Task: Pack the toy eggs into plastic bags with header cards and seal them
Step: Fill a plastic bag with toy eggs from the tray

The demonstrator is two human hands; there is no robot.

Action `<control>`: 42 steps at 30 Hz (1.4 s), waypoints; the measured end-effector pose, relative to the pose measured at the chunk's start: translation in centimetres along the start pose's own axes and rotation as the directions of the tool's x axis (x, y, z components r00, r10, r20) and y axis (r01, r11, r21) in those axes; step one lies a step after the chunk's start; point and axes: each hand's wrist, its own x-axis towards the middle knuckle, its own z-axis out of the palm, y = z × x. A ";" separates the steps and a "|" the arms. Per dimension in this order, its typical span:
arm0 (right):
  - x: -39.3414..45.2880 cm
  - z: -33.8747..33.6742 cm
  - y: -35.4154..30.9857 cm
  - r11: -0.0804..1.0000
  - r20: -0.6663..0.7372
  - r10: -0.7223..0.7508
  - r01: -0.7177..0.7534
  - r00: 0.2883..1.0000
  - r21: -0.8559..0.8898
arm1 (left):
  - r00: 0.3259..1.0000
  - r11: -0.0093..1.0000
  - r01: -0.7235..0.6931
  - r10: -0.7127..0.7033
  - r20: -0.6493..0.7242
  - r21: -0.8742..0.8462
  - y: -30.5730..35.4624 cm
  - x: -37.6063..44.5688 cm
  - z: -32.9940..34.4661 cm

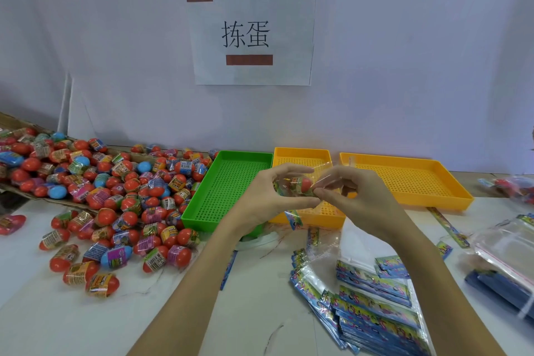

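Toy egg (pixel 299 185), red with a bright label, sits inside a clear plastic bag (pixel 318 175) held up between both hands. The left hand (pixel 267 196) has its fingers curled round the egg and the bag, with the thumb underneath. The right hand (pixel 351 195) pinches the bag with its thumb and first finger, right beside the egg, and the fingertips of the two hands almost touch. The bag's open top sticks up above the right hand's fingers. A small colourful header card (pixel 294 218) hangs down just below the left hand.

Just behind the left hand is a green tray (pixel 219 196) with little holes. Behind both hands is a small yellow tray (pixel 303 159). Behind and to the right of the right hand is a bigger yellow tray (pixel 410 179).

Far to the left of the left hand lies a big pile of toy eggs (pixel 115 193), mostly red, some blue, spread over the white table (pixel 254 303).

Below the right hand, near the arm, lies a stack of empty bags with header cards (pixel 372 306). Farther right lies a clear zip bag (pixel 511 251). A paper sign (pixel 251 35) hangs on the wall above the hands.
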 end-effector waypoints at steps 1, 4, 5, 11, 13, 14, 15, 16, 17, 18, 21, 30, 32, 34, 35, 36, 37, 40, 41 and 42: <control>0.0 0.0 0.1 1.000 -0.015 -0.005 0.005 1.000 -0.007 | 1.000 1.000 0.009 -0.009 0.021 0.005 0.0 0.0 -0.1; 0.2 0.0 0.4 1.000 -0.085 0.008 -0.010 0.996 -0.016 | 0.998 0.997 0.047 -0.044 0.054 -0.064 -0.1 0.2 -0.6; 0.2 0.0 0.5 1.000 -0.096 0.011 -0.012 0.995 -0.011 | 0.998 0.996 0.049 -0.046 0.034 -0.077 -0.2 0.3 -0.6; 0.2 0.3 0.5 1.000 -0.092 0.025 -0.024 0.995 0.015 | 0.995 0.984 0.049 -0.063 -0.078 -0.173 -0.8 0.8 0.3; 0.3 0.4 0.5 0.999 -0.104 0.027 -0.022 0.994 0.044 | 0.993 0.978 0.071 -0.088 -0.082 -0.197 -0.8 0.9 0.3; 0.3 0.5 0.5 0.999 -0.111 0.020 -0.014 0.994 0.050 | 0.993 0.977 0.077 -0.093 -0.073 -0.199 -0.9 0.9 0.2; 0.3 0.6 0.4 0.999 -0.119 0.015 -0.008 0.993 0.053 | 0.995 0.978 0.078 -0.090 -0.053 -0.191 -0.9 0.9 0.2; 0.3 0.6 0.5 0.998 -0.128 0.015 -0.008 0.992 0.057 | 0.996 0.982 0.079 -0.085 -0.027 -0.173 -0.9 0.9 0.1; 0.3 0.6 0.5 0.998 -0.136 0.018 -0.010 0.991 0.062 | 0.997 0.986 0.082 -0.083 0.002 -0.145 -0.9 0.8 0.0; 0.3 0.6 0.5 0.998 -0.142 0.019 -0.010 0.990 0.064 | 0.996 0.990 0.086 -0.084 0.027 -0.111 -0.8 0.7 0.0; 0.3 0.2 0.5 0.998 -0.147 -0.015 0.025 0.989 0.063 | 0.995 0.997 0.073 -0.070 0.071 -0.035 -0.7 0.5 -0.3; -0.2 0.9 -0.5 0.970 -0.032 -0.200 0.193 0.979 -0.147 | 0.980 0.983 0.151 -0.135 0.149 -0.103 -0.5 0.4 -0.1; -0.3 1.1 -0.6 0.967 -0.036 -0.210 0.202 0.977 -0.156 | 0.986 0.990 0.113 -0.101 0.131 -0.088 -0.4 0.3 0.2; -0.4 0.8 -0.7 0.961 -0.102 -0.235 0.216 0.967 -0.175 | 0.997 0.992 0.062 -0.058 0.042 -0.111 -0.5 0.3 0.4; -0.4 0.6 -0.7 0.960 -0.146 -0.240 0.212 0.960 -0.185 | 0.999 0.994 0.038 -0.041 -0.025 -0.105 -0.4 0.3 0.5; -0.3 0.5 -0.8 0.958 -0.184 -0.243 0.205 0.953 -0.200 | 0.996 0.996 0.020 -0.027 -0.086 -0.084 -0.4 0.4 0.5; -0.2 0.4 -0.9 0.954 -0.209 -0.252 0.206 0.945 -0.218 | 0.992 0.999 0.000 -0.007 -0.124 -0.052 -0.3 0.5 0.6; 0.0 1.0 -1.2 0.932 -0.211 -0.311 0.253 0.927 -0.260 | 0.985 0.984 -0.040 0.068 -0.157 0.172 -0.4 0.4 0.9; -0.1 1.3 -1.4 0.930 -0.216 -0.318 0.260 0.923 -0.259 | 0.987 0.979 -0.034 0.065 -0.147 0.202 -0.7 0.4 1.0; 0.0 1.6 -1.6 0.936 -0.243 -0.311 0.251 0.919 -0.248 | 0.989 0.981 -0.015 0.043 -0.143 0.194 -0.8 0.5 1.0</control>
